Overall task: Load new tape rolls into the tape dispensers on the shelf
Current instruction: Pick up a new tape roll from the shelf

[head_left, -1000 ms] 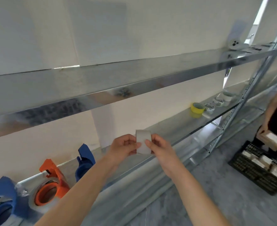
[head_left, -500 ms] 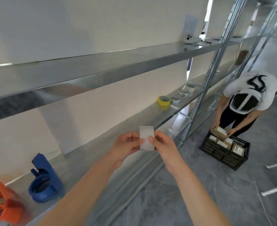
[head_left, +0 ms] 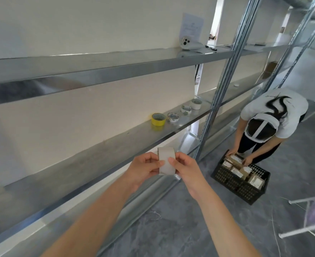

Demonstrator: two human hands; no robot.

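Metal shelf [head_left: 90,164] ahead, no dispenser visible. I see left hand [head_left: 143,168] and right hand [head_left: 185,170] both pinching white tape roll [head_left: 166,160]. Probably searching tape end; next, carry to dispenser.

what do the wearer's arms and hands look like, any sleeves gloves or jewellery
Both forearms are bare for as far as the frame shows: no sleeve or cuff in view. The left hand and right hand are ungloved, and no rings, watch or wristband can be seen. Fingernails look short and plain.
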